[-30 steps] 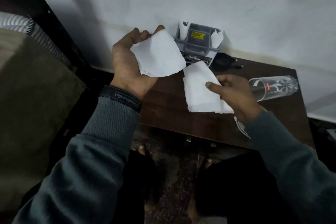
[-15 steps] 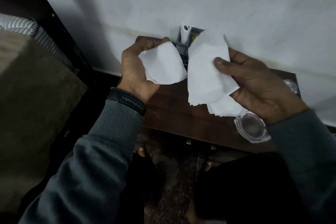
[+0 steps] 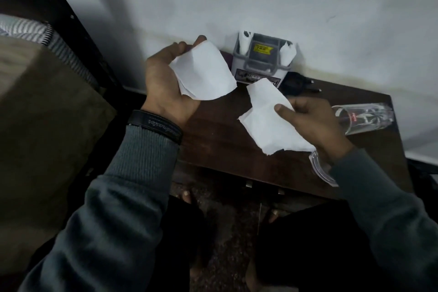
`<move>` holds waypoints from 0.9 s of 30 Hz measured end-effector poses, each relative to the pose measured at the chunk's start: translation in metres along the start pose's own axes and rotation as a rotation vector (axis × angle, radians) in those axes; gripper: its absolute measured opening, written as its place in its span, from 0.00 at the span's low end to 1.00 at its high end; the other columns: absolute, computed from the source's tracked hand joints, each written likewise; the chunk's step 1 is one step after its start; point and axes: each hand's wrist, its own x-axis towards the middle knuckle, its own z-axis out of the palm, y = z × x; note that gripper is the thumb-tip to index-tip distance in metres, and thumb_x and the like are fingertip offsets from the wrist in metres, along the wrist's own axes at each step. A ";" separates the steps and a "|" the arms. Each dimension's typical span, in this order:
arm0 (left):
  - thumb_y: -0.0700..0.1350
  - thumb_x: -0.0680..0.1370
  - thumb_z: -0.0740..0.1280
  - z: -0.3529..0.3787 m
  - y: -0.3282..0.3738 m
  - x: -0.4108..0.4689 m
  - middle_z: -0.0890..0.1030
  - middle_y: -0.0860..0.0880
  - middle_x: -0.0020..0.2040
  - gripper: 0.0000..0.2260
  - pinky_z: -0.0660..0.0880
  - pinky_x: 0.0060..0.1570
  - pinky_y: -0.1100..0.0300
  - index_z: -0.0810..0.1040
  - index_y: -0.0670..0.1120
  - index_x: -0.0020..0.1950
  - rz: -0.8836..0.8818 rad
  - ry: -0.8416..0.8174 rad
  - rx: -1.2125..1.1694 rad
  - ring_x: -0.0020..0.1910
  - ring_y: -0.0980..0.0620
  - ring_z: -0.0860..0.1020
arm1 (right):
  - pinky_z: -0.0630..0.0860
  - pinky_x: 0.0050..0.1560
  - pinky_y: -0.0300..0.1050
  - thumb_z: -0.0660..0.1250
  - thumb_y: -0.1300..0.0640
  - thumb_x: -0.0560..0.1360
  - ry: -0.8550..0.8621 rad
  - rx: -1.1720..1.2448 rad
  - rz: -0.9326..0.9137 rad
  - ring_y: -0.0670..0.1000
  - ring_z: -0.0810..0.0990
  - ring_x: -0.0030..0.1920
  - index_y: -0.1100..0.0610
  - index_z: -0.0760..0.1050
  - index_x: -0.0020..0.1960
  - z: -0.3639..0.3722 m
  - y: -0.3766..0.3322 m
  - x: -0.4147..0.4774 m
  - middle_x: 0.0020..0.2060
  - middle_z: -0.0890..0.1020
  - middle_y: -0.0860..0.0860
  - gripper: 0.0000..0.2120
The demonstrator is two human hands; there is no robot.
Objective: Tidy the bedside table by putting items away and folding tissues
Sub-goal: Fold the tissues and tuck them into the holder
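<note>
Head view of tissue folding at a bedside bench. The bed (image 3: 35, 125) lies well to the left of the left hand (image 3: 166, 85); the dark wooden bench (image 3: 220, 144) spreads beneath and beyond both hands. The left hand is raised, palm up, its fingers curled round the left tissue (image 3: 206, 73), a creased white sheet that fans rightward from the palm. The right hand (image 3: 315, 123) sits lower, pinching the right tissue (image 3: 267, 121) between the thumb on top and the fingers beneath. This sheet extends left of the right hand, its long axis running obliquely from a far corner near the organiser down toward the wrist; whether it touches the bench cannot be told. The two tissues are apart, with bare bench showing in the gap between them. For a fold made on the bench, the right hand appears the nearer to that surface, and the sheet's free edge points toward the left hand. A drinking glass (image 3: 365, 118) lies on its side just right of the right hand. A grey organiser (image 3: 258, 66) stands against the wall beyond the hands, a black cable (image 3: 296, 80) beside it.
</note>
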 end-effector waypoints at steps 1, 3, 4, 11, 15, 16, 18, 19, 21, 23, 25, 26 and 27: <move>0.44 0.83 0.61 0.001 -0.001 -0.001 0.83 0.46 0.54 0.06 0.77 0.64 0.45 0.76 0.45 0.50 -0.006 0.005 -0.001 0.56 0.43 0.83 | 0.79 0.39 0.36 0.73 0.53 0.78 0.016 0.007 -0.022 0.38 0.83 0.36 0.48 0.84 0.47 -0.003 -0.004 -0.002 0.40 0.86 0.43 0.02; 0.43 0.83 0.61 0.003 -0.003 -0.001 0.83 0.46 0.52 0.08 0.78 0.62 0.46 0.76 0.44 0.46 -0.027 0.002 -0.003 0.51 0.43 0.84 | 0.80 0.44 0.38 0.71 0.51 0.80 0.033 0.034 -0.053 0.37 0.84 0.40 0.47 0.85 0.54 -0.010 -0.013 -0.006 0.41 0.86 0.40 0.06; 0.43 0.83 0.61 0.004 -0.004 -0.001 0.83 0.46 0.47 0.10 0.79 0.61 0.47 0.77 0.43 0.43 -0.034 0.003 -0.004 0.47 0.44 0.84 | 0.80 0.45 0.38 0.70 0.50 0.80 0.035 0.048 -0.069 0.36 0.84 0.42 0.48 0.85 0.57 -0.013 -0.018 -0.008 0.43 0.86 0.39 0.08; 0.39 0.74 0.64 0.006 -0.011 -0.005 0.81 0.46 0.33 0.04 0.78 0.61 0.49 0.72 0.44 0.40 -0.068 -0.078 -0.049 0.36 0.45 0.83 | 0.84 0.55 0.58 0.73 0.50 0.78 0.039 0.326 -0.084 0.58 0.88 0.48 0.56 0.86 0.50 -0.027 -0.054 -0.025 0.43 0.88 0.58 0.09; 0.40 0.79 0.62 0.004 -0.016 -0.002 0.83 0.47 0.39 0.10 0.74 0.68 0.47 0.77 0.44 0.39 -0.120 -0.068 0.040 0.44 0.44 0.83 | 0.84 0.49 0.44 0.70 0.59 0.79 -0.156 0.683 -0.070 0.57 0.88 0.49 0.62 0.81 0.58 -0.027 -0.093 -0.036 0.49 0.88 0.59 0.10; 0.42 0.81 0.61 0.005 -0.017 -0.003 0.84 0.47 0.42 0.14 0.74 0.69 0.47 0.79 0.44 0.37 -0.128 -0.064 0.055 0.46 0.45 0.83 | 0.83 0.48 0.42 0.70 0.60 0.79 -0.191 0.728 -0.085 0.54 0.88 0.47 0.61 0.81 0.57 -0.027 -0.103 -0.037 0.48 0.88 0.57 0.08; 0.43 0.81 0.63 0.002 -0.020 0.002 0.84 0.46 0.51 0.13 0.73 0.69 0.46 0.82 0.43 0.40 -0.130 -0.062 0.069 0.52 0.44 0.83 | 0.82 0.45 0.40 0.69 0.61 0.79 -0.235 0.788 -0.121 0.51 0.87 0.44 0.60 0.81 0.56 -0.027 -0.119 -0.036 0.45 0.88 0.54 0.06; 0.42 0.80 0.64 0.002 -0.022 0.005 0.82 0.45 0.57 0.09 0.72 0.70 0.46 0.82 0.42 0.46 -0.130 -0.075 0.059 0.57 0.44 0.81 | 0.82 0.45 0.40 0.70 0.62 0.79 -0.257 0.807 -0.133 0.50 0.87 0.43 0.59 0.81 0.56 -0.026 -0.124 -0.034 0.44 0.87 0.53 0.06; 0.43 0.80 0.65 0.004 -0.025 0.008 0.76 0.45 0.69 0.13 0.70 0.71 0.47 0.78 0.40 0.62 -0.161 -0.085 -0.031 0.62 0.45 0.75 | 0.81 0.45 0.40 0.71 0.64 0.77 -0.320 0.815 -0.134 0.50 0.86 0.41 0.60 0.80 0.57 -0.019 -0.129 -0.034 0.44 0.87 0.52 0.09; 0.47 0.81 0.62 0.010 -0.030 0.002 0.72 0.45 0.73 0.20 0.73 0.65 0.46 0.72 0.43 0.73 -0.190 -0.098 -0.075 0.62 0.43 0.74 | 0.82 0.44 0.40 0.72 0.66 0.76 -0.347 0.753 -0.098 0.51 0.86 0.40 0.60 0.80 0.57 -0.006 -0.124 -0.035 0.45 0.88 0.53 0.11; 0.51 0.82 0.60 0.013 -0.032 -0.004 0.73 0.42 0.75 0.25 0.72 0.69 0.44 0.70 0.42 0.78 -0.189 -0.136 -0.067 0.64 0.40 0.76 | 0.84 0.44 0.41 0.74 0.68 0.74 -0.297 0.630 -0.044 0.53 0.87 0.40 0.60 0.81 0.58 0.009 -0.113 -0.037 0.46 0.88 0.55 0.14; 0.53 0.83 0.59 0.014 -0.033 -0.008 0.78 0.40 0.70 0.24 0.71 0.71 0.45 0.75 0.41 0.74 -0.170 -0.124 -0.043 0.63 0.39 0.78 | 0.85 0.43 0.42 0.75 0.69 0.73 -0.260 0.566 -0.030 0.55 0.88 0.40 0.61 0.80 0.58 0.016 -0.107 -0.038 0.46 0.89 0.57 0.15; 0.55 0.83 0.58 0.014 -0.033 -0.009 0.83 0.40 0.63 0.23 0.72 0.70 0.46 0.83 0.41 0.64 -0.144 -0.111 -0.035 0.58 0.40 0.81 | 0.85 0.42 0.43 0.76 0.69 0.72 -0.224 0.513 -0.027 0.55 0.88 0.39 0.60 0.80 0.59 0.021 -0.102 -0.038 0.45 0.88 0.58 0.17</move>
